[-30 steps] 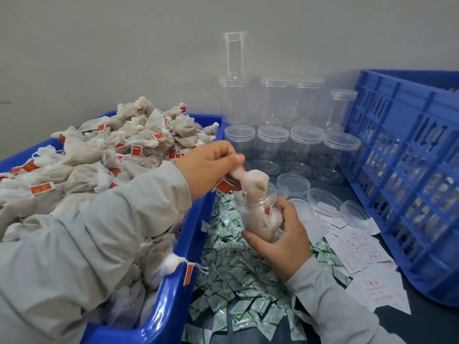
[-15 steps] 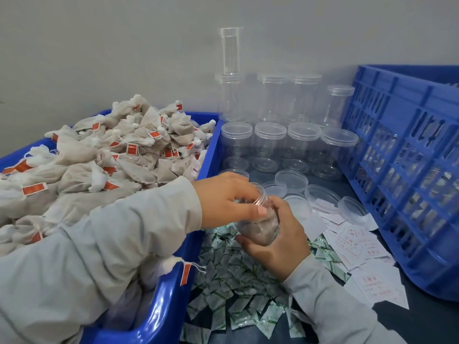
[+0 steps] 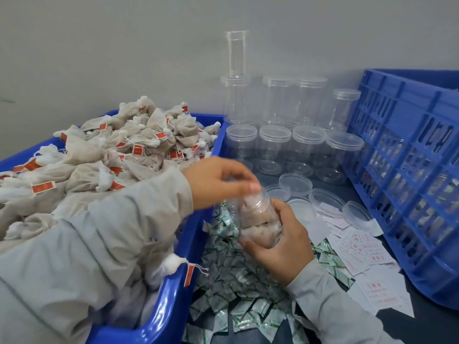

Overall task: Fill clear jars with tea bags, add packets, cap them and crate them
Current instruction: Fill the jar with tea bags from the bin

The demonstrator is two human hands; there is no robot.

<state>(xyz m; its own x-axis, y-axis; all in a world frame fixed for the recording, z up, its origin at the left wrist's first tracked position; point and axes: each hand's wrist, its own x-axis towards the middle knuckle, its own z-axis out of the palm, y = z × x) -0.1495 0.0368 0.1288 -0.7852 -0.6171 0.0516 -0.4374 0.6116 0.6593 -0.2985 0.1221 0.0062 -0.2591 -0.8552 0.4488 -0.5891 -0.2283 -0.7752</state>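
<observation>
Head view: the right hand (image 3: 280,247) grips a clear plastic jar of tea bags (image 3: 258,219), fingers curled round it. The left hand (image 3: 216,181), fingers bent, presses at its mouth. Left: blue tub of tea bags (image 3: 171,294). Beyond: capped empty jars (image 3: 274,147), loose lids (image 3: 295,181). Right: blue crate (image 3: 407,175). Beneath: green-white packets (image 3: 236,289), white slips (image 3: 357,247).

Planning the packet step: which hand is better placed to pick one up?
Probably the left hand: it holds nothing at the jar mouth, above the green packets. The right hand grips the jar.

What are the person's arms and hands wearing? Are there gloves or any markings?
Both hands, left hand and right hand, are bare, without gloves. Both arms wear long light grey sleeves with plain cuffs at the wrists. No markings show.
</observation>
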